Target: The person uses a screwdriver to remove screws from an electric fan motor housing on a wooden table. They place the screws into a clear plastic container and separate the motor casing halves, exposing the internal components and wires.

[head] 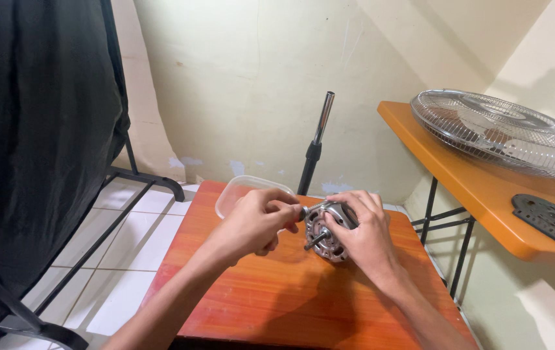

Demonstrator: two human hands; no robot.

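Note:
A small silver electric motor (325, 238) with a short shaft pointing toward me stands on edge on the low orange-brown wooden table (277, 298). My right hand (363, 233) wraps over its top and right side and holds it. My left hand (258, 219) is closed on a slim tool with a metal tip (304, 211) that touches the motor's upper left edge.
A clear plastic tub (235, 191) sits at the table's far left corner. A metal pole (317, 139) stands behind the table. On the orange shelf (478, 188) to the right lie a wire fan grille (504, 133) and a black round plate (550, 219). A black cloth on a stand (37, 149) fills the left.

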